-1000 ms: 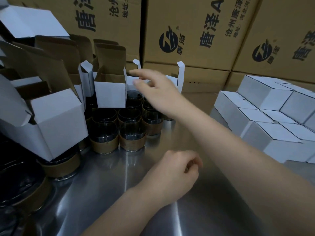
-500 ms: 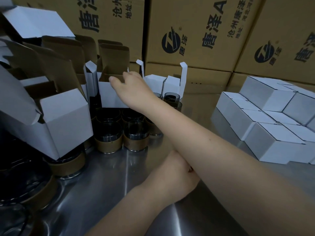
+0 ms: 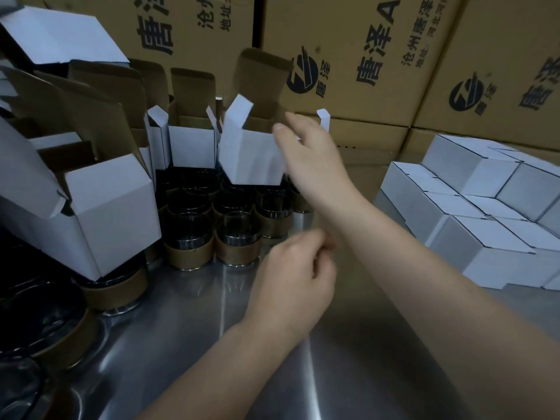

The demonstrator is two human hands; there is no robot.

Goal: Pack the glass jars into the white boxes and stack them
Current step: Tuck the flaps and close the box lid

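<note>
Brown cartons [image 3: 348, 71] wall off the back, each printed in black with 唐泽 beside a round logo. Smaller lines beginning 沧州唐泽 and 地址 are cut off by the frame edge. Below them runs the steel table [image 3: 348, 353]. On its right lies a stack of closed white boxes [image 3: 472, 225], and on its left a crowd of open white boxes [image 3: 112, 213] with brown flaps up, some sitting on jars. Between these the glass jars [image 3: 238, 241], each with a brown band, stand in rows on the table. My right hand [image 3: 315, 165] holds a single white box [image 3: 251, 159] tilted above the back jars, with my thumb at its front and my other fingers hidden behind it and blurred. My left hand [image 3: 294, 277] hovers near the front jars, fingers loosely curled, with nothing in it that I can see.
</note>
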